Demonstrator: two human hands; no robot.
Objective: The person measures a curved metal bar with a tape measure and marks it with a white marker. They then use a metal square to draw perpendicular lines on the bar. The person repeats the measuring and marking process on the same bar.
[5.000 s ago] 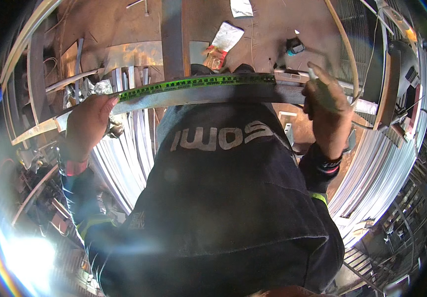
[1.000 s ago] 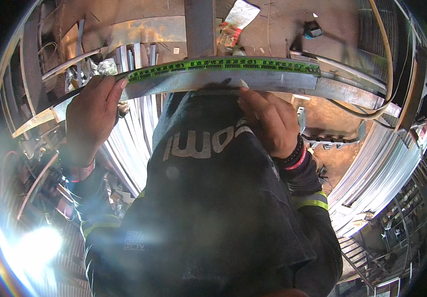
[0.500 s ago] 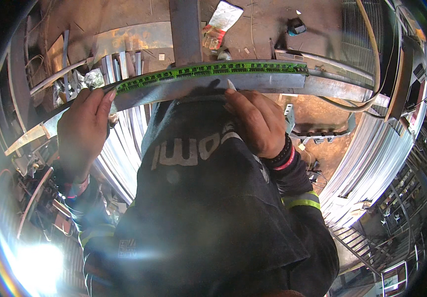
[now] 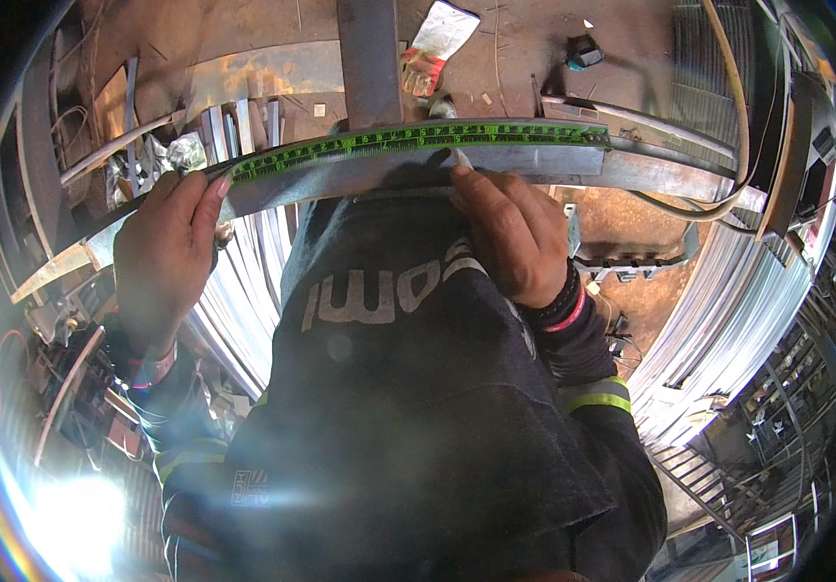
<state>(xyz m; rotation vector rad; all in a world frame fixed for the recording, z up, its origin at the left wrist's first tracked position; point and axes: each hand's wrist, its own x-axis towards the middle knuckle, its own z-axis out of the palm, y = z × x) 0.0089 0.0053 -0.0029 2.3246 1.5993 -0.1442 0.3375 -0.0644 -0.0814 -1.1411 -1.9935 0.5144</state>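
A green tape measure blade (image 4: 340, 147) with black markings lies stretched along a grey steel bar (image 4: 360, 181) that runs crosswise in front of me. At the blade's left end, my left hand (image 4: 161, 247) is closed, its thumb and fingers pinching the tape against the bar. My right hand (image 4: 517, 238) is closed around a short, pale, pointed piece that looks like chalk (image 4: 461, 158). Its tip reaches the bar's face at the lower edge of the tape, right of the middle. The tape's far end stops near the bar's right end.
A dark steel beam (image 4: 369, 68) extends away beyond the bar. A white and red work glove (image 4: 437, 44) and a dark tool with teal trim (image 4: 583, 52) lie on the floor. Long metal profiles (image 4: 728, 330) are stacked at right; a hose (image 4: 736, 97) hangs nearby.
My right hand has shifted slightly rightward, and the pale tip has come closer to the tape's lower edge. My left hand stays on the tape.
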